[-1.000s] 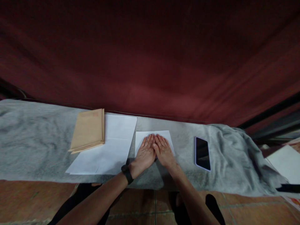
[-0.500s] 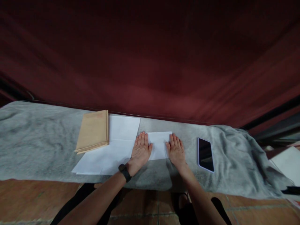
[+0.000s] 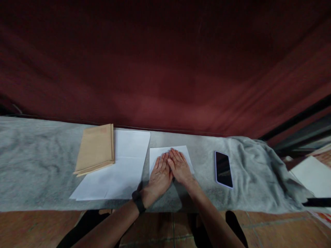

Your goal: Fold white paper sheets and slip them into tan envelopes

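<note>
A folded sheet of white paper [image 3: 154, 155] lies on the grey cloth in front of me. Flat on its middle rests my left hand [image 3: 161, 174], fingers stretched out, a dark watch on the wrist. My right hand [image 3: 180, 167] lies flat beside it, its thumb side touching or overlapping the left hand. Both hands press on the paper and hide its centre and lower edge. Larger white sheets [image 3: 129, 165] with a crease lie to the left, partly under a stack of brown envelopes [image 3: 95, 148].
A phone [image 3: 223, 169] with a pale purple edge lies on the right. The grey cloth [image 3: 38, 165] covers the narrow surface and bunches up at its right end. A dark red curtain-like backdrop [image 3: 165, 69] rises behind. White papers [image 3: 312, 175] show at far right.
Both hands have moved inward from the folded paper's left and right edges to its middle, where they now meet. The view has shifted slightly.
</note>
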Demonstrator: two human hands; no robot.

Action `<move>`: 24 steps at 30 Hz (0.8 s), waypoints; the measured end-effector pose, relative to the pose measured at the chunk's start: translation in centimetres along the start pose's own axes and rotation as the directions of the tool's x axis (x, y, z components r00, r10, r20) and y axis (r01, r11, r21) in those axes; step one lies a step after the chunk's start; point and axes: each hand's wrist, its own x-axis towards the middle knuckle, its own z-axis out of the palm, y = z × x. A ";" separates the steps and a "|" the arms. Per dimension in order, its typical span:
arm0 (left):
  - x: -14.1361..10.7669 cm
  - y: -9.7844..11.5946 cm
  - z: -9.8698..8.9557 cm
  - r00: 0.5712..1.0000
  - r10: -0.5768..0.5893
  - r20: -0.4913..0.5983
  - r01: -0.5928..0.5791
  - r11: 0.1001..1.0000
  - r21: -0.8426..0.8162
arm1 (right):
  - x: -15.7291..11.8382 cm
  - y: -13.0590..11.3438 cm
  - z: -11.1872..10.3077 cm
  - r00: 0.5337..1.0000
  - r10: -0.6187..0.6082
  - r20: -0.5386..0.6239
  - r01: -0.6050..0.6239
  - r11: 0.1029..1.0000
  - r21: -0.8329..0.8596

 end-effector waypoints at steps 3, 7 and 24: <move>-0.3 -0.7 -0.1 1.000 -0.010 -0.015 0.010 1.000 0.008 | -0.3 0.5 0.0 0.999 0.036 -0.026 -0.039 0.993 -0.112; -0.5 -1.6 -0.3 0.996 -0.080 -0.033 0.081 0.996 0.025 | -0.8 2.6 -0.3 0.990 0.090 -0.107 -0.112 0.968 -0.224; -1.4 -1.3 -0.5 0.990 -0.106 -0.094 0.107 0.994 0.007 | -2.1 3.9 -1.9 0.944 0.271 -0.190 -0.305 0.934 -0.186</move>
